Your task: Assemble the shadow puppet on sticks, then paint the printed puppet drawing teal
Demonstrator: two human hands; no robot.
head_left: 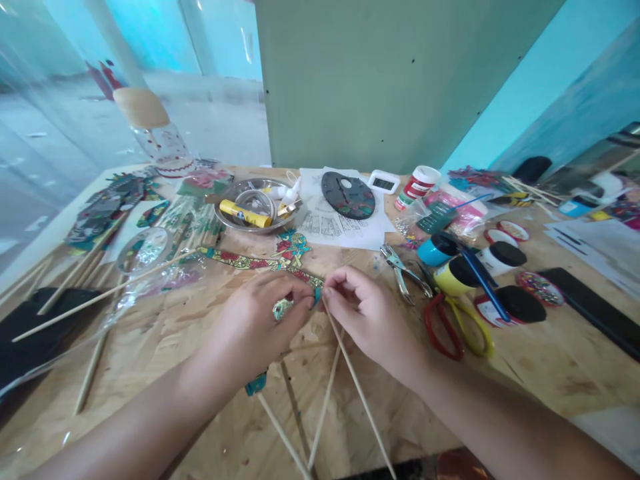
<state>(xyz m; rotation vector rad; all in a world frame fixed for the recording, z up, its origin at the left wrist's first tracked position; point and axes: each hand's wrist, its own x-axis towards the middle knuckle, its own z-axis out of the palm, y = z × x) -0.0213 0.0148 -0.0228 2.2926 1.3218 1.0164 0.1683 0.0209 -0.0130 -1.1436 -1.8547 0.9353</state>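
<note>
My left hand (267,317) is closed, its thumb and fingertips pinching the teal end of a flat cut-out puppet limb patterned in red, yellow and teal. Right beside it, my right hand (367,313) pinches the top of a thin wooden stick (357,380), which slants down towards me. The long patterned limb (240,259) runs to the left above my hands and meets another wooden stick (115,290). Below my left wrist, a teal piece (257,385) shows, with a stick attached. My left hand hides most of the puppet's middle.
A metal plate (219,217) with a yellow tube (245,213) sits behind. Pliers-like hole punch (403,270), red-and-yellow-handled scissors (443,330) and paint jars (455,275) lie on the right. Sticks and dark cut-outs (107,207) are on the left; a black round piece (349,195) rests on paper.
</note>
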